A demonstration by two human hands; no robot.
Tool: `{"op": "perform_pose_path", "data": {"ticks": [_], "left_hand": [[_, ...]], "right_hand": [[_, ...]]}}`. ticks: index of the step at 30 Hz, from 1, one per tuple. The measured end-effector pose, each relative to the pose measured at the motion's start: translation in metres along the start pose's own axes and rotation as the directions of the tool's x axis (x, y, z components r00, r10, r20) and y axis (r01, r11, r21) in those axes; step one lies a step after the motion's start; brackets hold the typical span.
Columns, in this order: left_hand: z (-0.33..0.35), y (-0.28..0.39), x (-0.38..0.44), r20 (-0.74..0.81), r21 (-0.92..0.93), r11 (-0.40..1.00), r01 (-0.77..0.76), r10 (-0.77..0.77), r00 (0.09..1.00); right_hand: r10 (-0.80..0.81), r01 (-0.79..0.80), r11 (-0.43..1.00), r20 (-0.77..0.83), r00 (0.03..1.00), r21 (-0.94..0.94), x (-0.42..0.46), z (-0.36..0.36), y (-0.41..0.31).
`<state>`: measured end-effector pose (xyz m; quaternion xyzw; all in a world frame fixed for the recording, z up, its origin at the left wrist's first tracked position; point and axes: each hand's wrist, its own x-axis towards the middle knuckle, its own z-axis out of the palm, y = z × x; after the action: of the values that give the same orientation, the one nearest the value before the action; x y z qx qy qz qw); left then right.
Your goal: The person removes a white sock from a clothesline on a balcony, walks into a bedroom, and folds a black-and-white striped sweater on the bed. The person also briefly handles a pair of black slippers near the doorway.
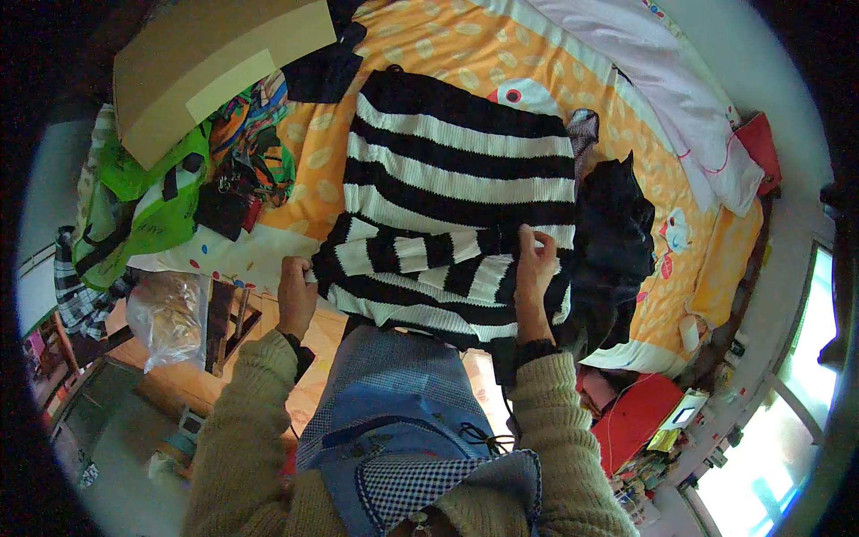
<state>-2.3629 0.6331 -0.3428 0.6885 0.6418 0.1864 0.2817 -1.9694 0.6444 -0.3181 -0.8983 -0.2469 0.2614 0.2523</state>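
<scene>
A black-and-white striped ribbed knit garment (463, 161) lies spread on the bed before me, its stripes running across. One striped sleeve is laid crosswise over its near part, and the near edge hangs at the bed's edge. My left hand (297, 295) pinches the garment at its near left corner. My right hand (536, 268) rests on the near right part, thumb and forefinger close together at the sleeve's striped cloth. Whether cloth is caught between those fingers is not clear.
Dark clothing (611, 241) lies right of the garment. Further left are a green bag (168, 215), colourful cloth, a cardboard piece (221, 60) and a clear plastic bag (171, 315). An orange patterned bedsheet (429, 40) and a pale pink cover (631, 80) lie behind.
</scene>
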Motion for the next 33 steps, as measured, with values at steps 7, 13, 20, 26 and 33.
{"op": "perform_pose_path", "data": {"ticks": [7,13,20,26,33], "left_hand": [[0.001,-0.008,-0.003,0.077,0.021,0.989,0.149,-0.150,0.986],[-0.010,0.005,-0.002,0.005,-0.011,0.996,0.093,-0.093,0.996],[-0.010,0.010,-0.020,0.196,0.184,0.933,-0.310,0.274,0.942],[-0.006,0.010,-0.016,0.347,0.267,0.900,-0.344,0.243,0.906],[0.006,0.049,0.032,0.384,0.167,0.849,-0.502,0.413,0.826]], "right_hand": [[-0.233,0.237,0.971,0.100,0.967,-0.031,0.011,-0.008,-0.004],[-0.338,0.326,0.866,-0.036,0.940,0.380,-0.009,-0.057,-0.014],[-0.123,0.098,0.970,0.100,0.987,0.220,-0.021,-0.101,0.102],[-0.337,0.339,0.932,0.043,0.941,-0.130,-0.018,-0.070,0.151],[0.361,-0.402,0.866,0.187,0.914,0.295,-0.026,-0.076,0.101]]}}
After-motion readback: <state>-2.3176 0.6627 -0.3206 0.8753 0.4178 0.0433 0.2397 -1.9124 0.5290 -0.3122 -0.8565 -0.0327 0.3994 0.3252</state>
